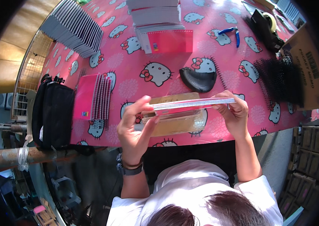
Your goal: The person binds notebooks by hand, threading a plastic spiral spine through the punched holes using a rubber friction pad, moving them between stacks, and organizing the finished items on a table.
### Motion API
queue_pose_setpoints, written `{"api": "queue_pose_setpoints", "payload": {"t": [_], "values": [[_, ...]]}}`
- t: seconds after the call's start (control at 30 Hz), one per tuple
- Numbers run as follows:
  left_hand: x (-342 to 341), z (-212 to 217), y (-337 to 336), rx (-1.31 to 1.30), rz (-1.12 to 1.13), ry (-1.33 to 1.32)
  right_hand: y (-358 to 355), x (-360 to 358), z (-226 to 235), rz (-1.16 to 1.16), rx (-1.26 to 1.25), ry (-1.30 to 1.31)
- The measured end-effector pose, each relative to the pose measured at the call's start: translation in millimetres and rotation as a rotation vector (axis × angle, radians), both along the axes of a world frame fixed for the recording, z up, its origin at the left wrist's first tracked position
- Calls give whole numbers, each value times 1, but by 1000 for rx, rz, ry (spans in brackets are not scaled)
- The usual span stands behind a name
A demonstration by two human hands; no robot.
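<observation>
My head and white shirt (204, 188) sat nearest the lens, forearms running up from there. My left hand (137, 126), watch (129, 169) on the wrist, was closed on the left end of a thin pad of pages (193, 103), thumb on the near side and fingers curled over the top. My right hand (234, 113) pinched the right end, fingertips on the edge. The pad was held edge-up, level, just above a brown cardboard block (176, 124) at the near edge of the table (137, 81); I couldn't tell if it touched the block.

Risks as I judged them: pages were held by the two ends only, so a loose pinch could let the middle sag or fan out and lose alignment. The block lay right at the table edge; a nudge toward me could tip it into my lap.

Room: left of my hands stood a row of pink notebooks (93, 98) on edge, near enough that a wide left elbow could topple them; a black bag (52, 113) hung past the table corner. Just beyond the pad lay a black curved piece (198, 80). To the right, a heap of black spiral coils (280, 79) could snag a sleeve. Open cloth lay between pad and the far stacks: pink-covered notebook stack (163, 30), grey fanned stack (72, 30), blue pliers (230, 32), tape dispenser (265, 26), cardboard box (310, 71).
</observation>
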State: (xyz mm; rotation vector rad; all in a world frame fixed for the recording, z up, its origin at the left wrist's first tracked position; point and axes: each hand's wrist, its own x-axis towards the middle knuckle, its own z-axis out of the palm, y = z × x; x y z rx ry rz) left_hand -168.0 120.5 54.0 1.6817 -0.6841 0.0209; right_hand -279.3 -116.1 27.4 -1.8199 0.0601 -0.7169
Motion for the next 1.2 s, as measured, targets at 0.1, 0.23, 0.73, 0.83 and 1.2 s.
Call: {"api": "queue_pose_setpoints", "payload": {"t": [0.1, 0.23, 0.73, 0.83, 1.2], "values": [[10, -20, 1, 146, -57, -298, -1, -1, 1, 14, -43, 1], [-4, -26, 0, -142, 12, 116, -2, -1, -5, 146, -56, 73], [8, -47, -22, -219, 79, 188, -62, 57, 1, -241, 28, 327], [6, -40, -24, -170, 33, 192, -96, 73, -12, -402, -541, 452], [-28, -6, -38, 329, 50, -539, -23, -2, 61, 173, -195, 345]]}}
